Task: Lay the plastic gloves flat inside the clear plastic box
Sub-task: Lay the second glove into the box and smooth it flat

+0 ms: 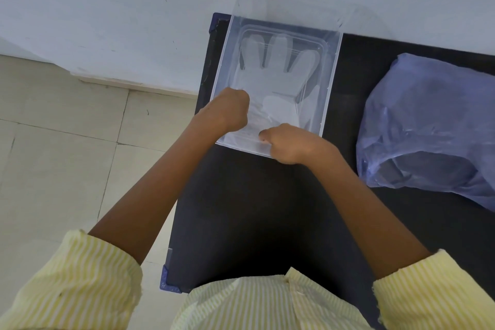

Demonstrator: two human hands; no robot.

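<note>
Left hand (231, 110): curled tight at the near-left rim of the clear rectangular plastic box (333, 83), pinching the left side of the cuff of a translucent white plastic glove (270, 72).
Right hand (289, 144): curled likewise at the box's near rim, thumb on top, pinching the cuff's right side.
Glove: inside the box, flat on its floor, fingers spread toward the far wall, cuff slightly crumpled between the hands.
Box: open-topped, on the far-left corner of a black tabletop (254, 209).
Bag: crumpled pale blue plastic bag (428, 120), right of the box, apart from it.
Sleeves: yellow-and-white striped sleeves (80, 276), rolled up, well short of the box.
</note>
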